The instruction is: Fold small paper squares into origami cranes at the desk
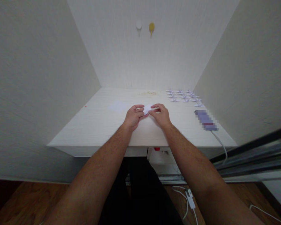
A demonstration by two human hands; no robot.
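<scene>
A small piece of white paper [147,109] is held between my two hands, just above the middle of the white desk [103,125]. My left hand [134,117] grips its left side, fingers closed around it with some reaching beneath. On the right, the thumb and fingertips of my right hand [161,115] pinch the paper's edge. Its exact folds are too small to make out. Several folded paper cranes [184,96] stand in rows at the desk's back right. Left of my hands lies a pale patch of what looks like paper sheets [119,105].
A phone [206,120], blurred out, lies at the right with a white cable [220,142] running over the desk's edge. Walls enclose the desk on three sides. A white hook [139,25] and a yellow hook [151,27] are on the back wall. A power strip [190,198] lies on the floor.
</scene>
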